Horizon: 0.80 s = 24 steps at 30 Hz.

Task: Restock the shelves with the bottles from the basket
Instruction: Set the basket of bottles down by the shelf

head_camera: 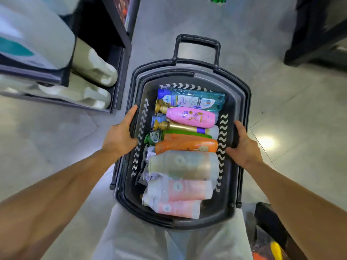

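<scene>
While both hands, left hand [120, 136] and right hand [244, 147], clasp the dark plastic basket's [242, 102] rims, unloading hasn't begun; next, one grip frees to lift the nearest frosted bottle [184, 165] between them.

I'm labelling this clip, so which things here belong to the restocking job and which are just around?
Job: basket, bottles in it, shelves, left hand, right hand.
Just around: white jugs already shelved, floor.
</scene>
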Available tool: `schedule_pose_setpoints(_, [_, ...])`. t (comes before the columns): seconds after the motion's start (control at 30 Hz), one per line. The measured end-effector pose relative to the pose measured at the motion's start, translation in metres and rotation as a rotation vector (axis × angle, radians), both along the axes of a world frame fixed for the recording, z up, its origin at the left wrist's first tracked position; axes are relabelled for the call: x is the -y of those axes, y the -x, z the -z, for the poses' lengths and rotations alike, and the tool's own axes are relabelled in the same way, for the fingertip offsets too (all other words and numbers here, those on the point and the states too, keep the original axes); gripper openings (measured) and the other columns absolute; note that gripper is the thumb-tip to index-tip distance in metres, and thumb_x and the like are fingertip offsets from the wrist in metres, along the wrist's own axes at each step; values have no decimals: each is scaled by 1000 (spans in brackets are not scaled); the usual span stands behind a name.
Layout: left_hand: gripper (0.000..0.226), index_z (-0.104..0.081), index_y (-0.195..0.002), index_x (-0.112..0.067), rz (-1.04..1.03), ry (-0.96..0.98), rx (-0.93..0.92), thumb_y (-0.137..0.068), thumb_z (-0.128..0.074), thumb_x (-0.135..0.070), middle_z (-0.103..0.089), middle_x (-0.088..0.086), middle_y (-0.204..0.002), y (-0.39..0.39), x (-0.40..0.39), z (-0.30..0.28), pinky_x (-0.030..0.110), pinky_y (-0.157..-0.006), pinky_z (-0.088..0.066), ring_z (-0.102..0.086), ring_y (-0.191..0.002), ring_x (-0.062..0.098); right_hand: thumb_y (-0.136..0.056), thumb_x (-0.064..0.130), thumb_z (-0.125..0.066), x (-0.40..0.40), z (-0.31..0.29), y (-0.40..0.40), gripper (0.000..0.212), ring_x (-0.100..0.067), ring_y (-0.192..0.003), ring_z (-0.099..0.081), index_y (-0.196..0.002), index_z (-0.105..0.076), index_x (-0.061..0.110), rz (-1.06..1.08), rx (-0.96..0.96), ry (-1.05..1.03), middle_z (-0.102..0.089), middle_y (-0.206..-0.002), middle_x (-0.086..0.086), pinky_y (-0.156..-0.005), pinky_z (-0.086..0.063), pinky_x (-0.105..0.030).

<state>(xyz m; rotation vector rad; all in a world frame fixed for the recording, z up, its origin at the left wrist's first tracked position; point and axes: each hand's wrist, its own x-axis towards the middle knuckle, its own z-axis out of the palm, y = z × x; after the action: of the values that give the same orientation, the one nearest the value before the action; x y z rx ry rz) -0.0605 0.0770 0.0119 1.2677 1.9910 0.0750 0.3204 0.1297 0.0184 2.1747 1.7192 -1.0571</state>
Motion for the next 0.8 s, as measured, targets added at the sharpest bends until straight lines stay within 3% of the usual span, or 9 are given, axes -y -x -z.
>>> schedule_pose_setpoints(0.1, [109, -2, -150, -57, 25, 25, -48, -76, -73, -18, -64, 4, -78, 1, -35, -38, 37, -69, -56, -61, -65, 23, -81, 16, -75, -28, -26, 1, 104, -11, -62, -49, -152, -6, 47, 3, -22, 12, -53, -90, -2, -61, -42, -23])
schedule_pose_setpoints(0.2, [110, -4, -151, -54, 33, 46, -67, -75, -75, -18, -64, 5, -80, -4, -80, -64, 37, -72, -55, -62, -69, 25, -81, 16, -75, -70, -42, -3, 103, -8, -59, -48, -153, -8, 45, -12, -43, 43, -54, -84, -3, -51, -36, -22])
schedule_pose_setpoints(0.27, [113, -3, -151, -54, 54, 67, -99, -73, -76, -15, -64, 5, -75, -12, -111, -78, 38, -72, -56, -62, -67, 25, -82, 16, -75, -99, -51, -9, 101, -7, -58, -45, -154, -8, 43, -14, -59, 65, -53, -84, -3, -53, -36, -23])
schedule_pose_setpoints(0.37, [114, -3, -151, -54, 41, 77, -91, -73, -76, -14, -67, 6, -85, -24, -156, -93, 39, -74, -56, -64, -72, 27, -83, 15, -73, -144, -68, -21, 99, -5, -57, -42, -154, -9, 42, -7, -88, 70, -53, -86, -1, -59, -37, -24])
schedule_pose_setpoints(0.47, [111, -7, -153, -51, 50, 30, -99, -73, -77, -18, -61, 4, -81, -35, -204, -105, 33, -69, -48, -63, -75, 30, -83, 17, -73, -191, -84, -29, 97, -20, -69, -50, -154, -11, 41, -6, -75, 54, -62, -94, -7, -70, -45, -27])
schedule_pose_setpoints(0.6, [109, -5, -152, -53, 86, -3, -60, -75, -74, -17, -64, 4, -84, -39, -271, -107, 37, -74, -54, -63, -72, 29, -84, 19, -73, -256, -99, -34, 97, -25, -77, -52, -152, -8, 44, 26, -24, 28, -64, -99, -10, -81, -49, -36])
schedule_pose_setpoints(0.8, [116, -1, -144, -65, 119, 13, 28, -76, -76, -8, -64, 11, -69, -19, -399, -113, 32, -53, -53, -62, -55, 24, -83, 20, -74, -350, -122, -16, 98, -26, -79, -56, -151, -8, 45, 119, 12, -16, -61, -97, -9, -78, -52, -38])
